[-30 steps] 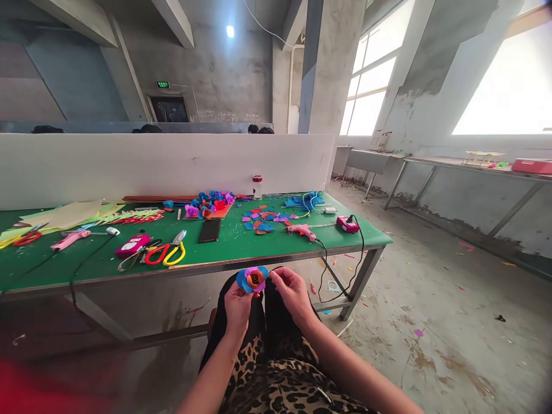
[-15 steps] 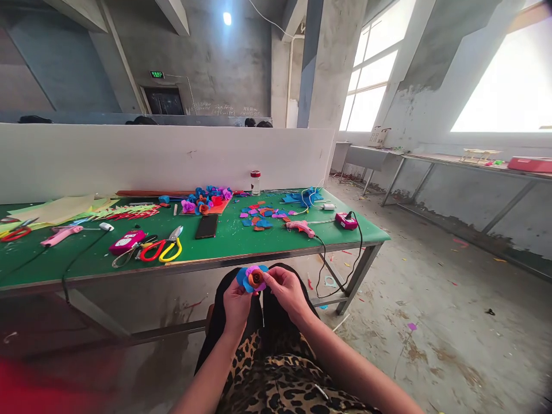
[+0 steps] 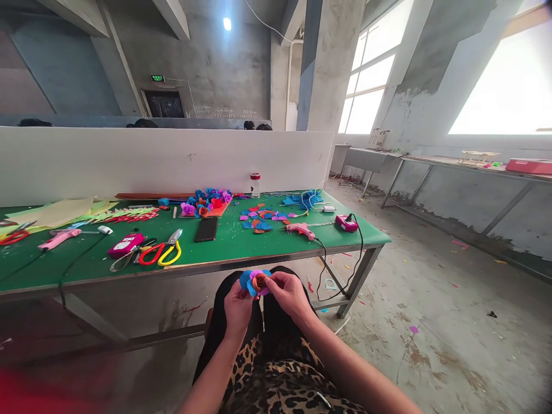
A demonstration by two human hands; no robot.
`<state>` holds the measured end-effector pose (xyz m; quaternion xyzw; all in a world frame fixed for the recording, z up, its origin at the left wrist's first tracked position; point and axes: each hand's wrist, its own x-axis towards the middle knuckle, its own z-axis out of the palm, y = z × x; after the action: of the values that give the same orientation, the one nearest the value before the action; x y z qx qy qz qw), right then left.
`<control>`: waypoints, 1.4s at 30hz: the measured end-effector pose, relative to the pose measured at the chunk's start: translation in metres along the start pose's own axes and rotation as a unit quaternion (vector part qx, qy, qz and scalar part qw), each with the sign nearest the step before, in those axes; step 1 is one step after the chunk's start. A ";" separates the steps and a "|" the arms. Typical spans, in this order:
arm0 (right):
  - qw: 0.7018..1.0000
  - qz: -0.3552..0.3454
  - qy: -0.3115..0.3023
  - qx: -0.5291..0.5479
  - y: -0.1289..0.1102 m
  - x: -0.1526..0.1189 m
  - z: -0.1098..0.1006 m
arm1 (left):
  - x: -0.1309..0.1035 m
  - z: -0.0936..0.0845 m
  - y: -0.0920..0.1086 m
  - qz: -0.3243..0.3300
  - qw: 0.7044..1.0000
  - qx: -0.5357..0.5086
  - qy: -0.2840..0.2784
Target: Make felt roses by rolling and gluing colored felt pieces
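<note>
Over my lap I hold a paper flower with blue and purple outer petals and an orange-brown rolled centre. My left hand grips it from the left, fingers closed around its underside. From the right, my right hand pinches a petal by the orange centre between thumb and fingers. On the green table ahead lie cut paper petals in blue, purple and orange. A pink glue gun rests to their right. Finished paper flowers are heaped behind a black phone.
Pliers with red and yellow handles lie near the table's front edge, beside a magenta power box. A second pink glue gun lies at the left. Another magenta box trails a black cable off the right side. A jar stands behind.
The flower has shifted slightly right and turned a little in my fingers. Both hands keep their hold on it. The things on the table stay in place.
</note>
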<state>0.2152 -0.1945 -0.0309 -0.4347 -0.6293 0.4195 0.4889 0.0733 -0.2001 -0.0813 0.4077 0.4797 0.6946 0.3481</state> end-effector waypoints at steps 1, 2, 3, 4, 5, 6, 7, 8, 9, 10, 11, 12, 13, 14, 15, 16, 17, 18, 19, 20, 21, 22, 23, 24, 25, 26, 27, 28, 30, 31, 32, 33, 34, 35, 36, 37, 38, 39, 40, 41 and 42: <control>1.000 0.001 -0.003 0.003 -0.001 0.000 -0.001 | 0.000 0.000 -0.001 0.001 1.000 0.001 0.002; 1.000 0.001 -0.005 0.006 -0.001 -0.001 -0.001 | 0.000 -0.001 -0.002 0.001 1.000 0.001 0.003; 1.000 0.001 -0.008 0.010 -0.002 -0.001 -0.002 | 0.001 -0.001 -0.004 0.003 1.000 0.001 0.003; 1.000 0.001 -0.008 0.013 -0.003 -0.002 -0.003 | 0.001 -0.002 -0.005 0.005 1.000 0.000 0.002; 1.000 0.000 -0.008 0.013 -0.004 -0.002 -0.004 | 0.001 -0.002 -0.006 0.007 1.000 0.001 0.001; 1.000 0.001 -0.006 0.010 -0.004 -0.003 -0.004 | 0.001 -0.002 -0.007 0.009 1.000 0.004 0.003; 1.000 0.002 -0.003 0.004 -0.005 -0.003 -0.005 | 0.002 -0.003 -0.007 0.009 1.000 0.008 0.004; 1.000 0.003 0.001 -0.003 -0.006 -0.003 -0.005 | 0.002 -0.003 -0.007 0.009 1.000 0.011 0.005; 1.000 0.004 0.005 -0.008 -0.007 -0.003 -0.005 | 0.001 -0.003 -0.007 0.009 1.000 0.014 0.008; 1.000 0.006 0.008 -0.012 -0.007 -0.003 -0.006 | 0.001 -0.003 -0.006 0.011 1.000 0.019 0.009; 1.000 0.008 0.010 -0.013 -0.008 -0.003 -0.006 | 0.001 -0.002 -0.005 0.016 1.000 0.023 0.009; 1.000 0.011 0.011 -0.012 -0.008 -0.002 -0.006 | 0.000 -0.002 -0.004 0.022 0.999 0.028 0.008; 1.000 0.014 0.010 -0.007 -0.008 -0.002 -0.006 | 0.000 -0.002 -0.003 0.029 0.999 0.034 0.007; 1.000 0.019 0.009 -0.001 -0.008 -0.001 -0.006 | -0.001 -0.002 -0.002 0.035 0.999 0.039 0.005; 1.000 0.024 0.007 0.009 -0.007 -0.001 -0.005 | -0.001 -0.001 -0.001 0.039 0.998 0.043 0.002; 0.999 0.031 0.005 0.020 -0.006 0.000 -0.005 | -0.002 -0.001 0.000 0.042 0.998 0.047 0.001; 0.999 0.040 0.001 0.031 -0.006 0.000 -0.005 | -0.002 -0.001 0.000 0.046 0.998 0.051 0.000; 0.998 0.052 -0.004 0.040 -0.006 0.001 -0.005 | -0.002 -0.001 0.000 0.049 0.997 0.055 0.001; 0.997 0.066 -0.011 0.046 -0.005 0.001 -0.005 | -0.002 -0.002 0.000 0.053 0.997 0.059 0.002; 0.996 0.079 -0.018 0.048 -0.006 0.001 -0.006 | -0.002 -0.002 0.000 0.056 0.996 0.062 0.003; 0.995 0.091 -0.027 0.045 -0.006 0.001 -0.006 | -0.001 -0.002 0.000 0.058 0.996 0.065 0.004; 0.994 0.097 -0.034 0.039 -0.007 0.001 -0.007 | -0.001 -0.002 0.000 0.059 0.996 0.065 0.003; 0.994 0.096 -0.040 0.028 -0.008 0.001 -0.008 | -0.001 -0.002 -0.001 0.059 0.996 0.063 0.002; 0.995 0.089 -0.045 0.013 -0.009 0.001 -0.009 | -0.001 -0.002 -0.001 0.058 0.996 0.062 0.001; 0.996 0.077 -0.048 -0.005 -0.009 0.000 -0.010 | -0.001 -0.002 -0.002 0.058 0.996 0.061 0.001; 0.996 0.065 -0.050 -0.027 -0.010 0.000 -0.011 | -0.001 -0.002 -0.002 0.057 0.997 0.060 0.001; 0.996 0.054 -0.049 -0.049 -0.011 0.000 -0.011 | -0.001 -0.002 -0.003 0.057 0.997 0.059 0.002; 0.995 0.047 -0.046 -0.070 -0.011 0.000 -0.012 | -0.001 -0.002 -0.003 0.056 0.997 0.057 0.002; 0.994 0.047 -0.038 -0.086 -0.011 0.000 -0.012 | -0.001 -0.001 -0.003 0.053 0.997 0.055 0.002; 0.995 0.053 -0.035 -0.077 -0.011 0.000 -0.011 | -0.001 -0.001 -0.003 0.052 0.997 0.055 0.001; 0.996 0.060 -0.034 -0.056 -0.011 0.001 -0.011 | -0.001 -0.001 -0.004 0.053 0.997 0.057 0.000; 0.997 0.069 -0.036 -0.026 -0.012 0.001 -0.010 | -0.001 -0.002 -0.004 0.056 0.997 0.061 -0.002; 0.996 0.079 -0.039 0.007 -0.012 0.001 -0.009 | -0.001 -0.002 -0.005 0.059 0.996 0.065 -0.004; 0.994 0.092 -0.042 0.039 -0.013 0.002 -0.009 | 0.000 -0.002 -0.006 0.063 0.996 0.068 -0.005; 0.991 0.108 -0.047 0.068 -0.014 0.002 -0.008 | 0.000 -0.002 -0.007 0.066 0.995 0.070 -0.007; 0.986 0.128 -0.054 0.092 -0.015 0.001 -0.008 | 0.000 -0.003 -0.008 0.067 0.995 0.071 -0.009; 0.981 0.148 -0.062 0.113 -0.016 0.001 -0.009 | 0.001 -0.003 -0.010 0.066 0.995 0.069 -0.010; 0.975 0.166 -0.071 0.128 -0.017 0.001 -0.009 | 0.001 -0.003 -0.010 0.065 0.995 0.068 -0.011; 0.972 0.178 -0.078 0.134 -0.017 0.000 -0.010 | 0.001 -0.003 -0.011 0.065 0.996 0.068 -0.009; 0.972 0.179 -0.080 0.132 -0.017 0.000 -0.010 | 0.001 -0.003 -0.011 0.067 0.995 0.069 -0.005; 0.975 0.171 -0.078 0.121 -0.016 0.000 -0.011 | 0.001 -0.003 -0.011 0.069 0.995 0.070 0.000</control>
<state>0.2234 -0.1977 -0.0139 -0.4399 -0.5265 0.6022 0.4082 0.0710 -0.1972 -0.0920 0.4637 0.4975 0.6816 0.2698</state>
